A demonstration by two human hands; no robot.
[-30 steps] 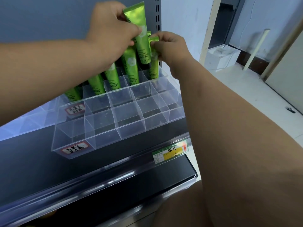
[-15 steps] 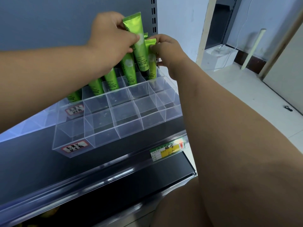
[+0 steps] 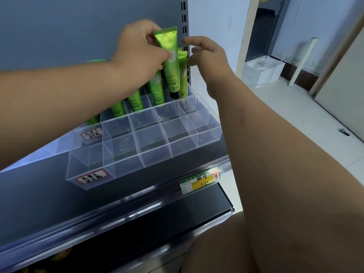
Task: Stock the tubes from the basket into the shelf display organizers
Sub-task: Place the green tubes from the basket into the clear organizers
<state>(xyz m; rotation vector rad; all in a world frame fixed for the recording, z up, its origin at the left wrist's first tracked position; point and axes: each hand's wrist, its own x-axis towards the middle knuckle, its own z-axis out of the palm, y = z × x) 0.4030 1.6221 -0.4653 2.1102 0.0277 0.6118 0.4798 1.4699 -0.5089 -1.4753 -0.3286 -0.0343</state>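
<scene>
While green tubes point(image 3: 136, 101) stand in the back row of a clear organizer point(image 3: 149, 150) on a dark shelf point(image 3: 49, 194), a person's left hand point(image 3: 141, 54) pinches another tube point(image 3: 169, 62) upright, its cap low over that row's right end. Just right of it, the right hand point(image 3: 204, 56) hovers with fingers loosely spread, holding nothing, near the slotted upright point(image 3: 183, 16). Both front rows lie open to the organizer's right edge.
</scene>
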